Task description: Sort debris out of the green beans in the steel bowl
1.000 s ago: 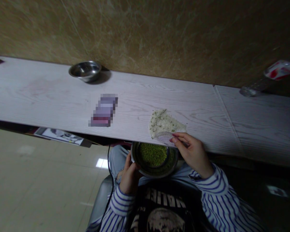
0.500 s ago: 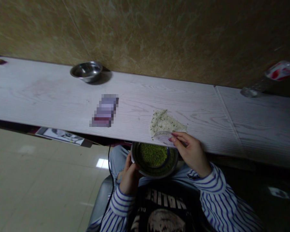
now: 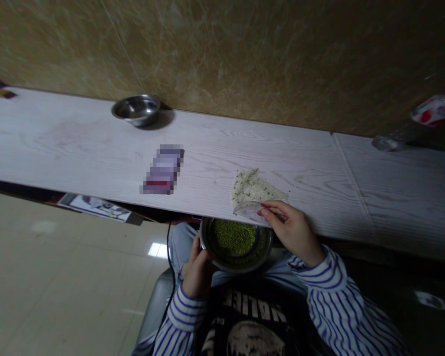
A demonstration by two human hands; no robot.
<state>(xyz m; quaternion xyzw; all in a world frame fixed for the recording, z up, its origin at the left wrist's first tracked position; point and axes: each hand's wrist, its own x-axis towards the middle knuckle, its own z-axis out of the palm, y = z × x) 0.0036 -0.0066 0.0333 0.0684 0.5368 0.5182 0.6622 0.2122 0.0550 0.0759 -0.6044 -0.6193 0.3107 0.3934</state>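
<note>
My left hand [image 3: 198, 273] is closed on the left rim of a metal bowl [image 3: 241, 267], held over my lap just below the counter's edge. Small green beans, like mung beans [image 3: 234, 237], cover much of its bottom. Between the thumb and fingers of my right hand [image 3: 291, 227] is a clear, round plastic lid or shallow dish [image 3: 249, 209]. It lies low at the counter's front edge, against a pile of white rice-like grains [image 3: 255, 188] with scattered green beans in it. The lid's right end is hidden by my fingers.
A second metal bowl [image 3: 136, 111] stands at the back of the white wood counter [image 3: 207, 148], near the wall. A pixelated flat object [image 3: 163, 169] lies to the left of the grains. At the far right, a clear bottle [image 3: 411, 126] is by the wall.
The view has shifted slightly, so the counter's things appear a little further right. Both hands keep their holds on the bowl and the clear lid; the grain pile looks the same.
</note>
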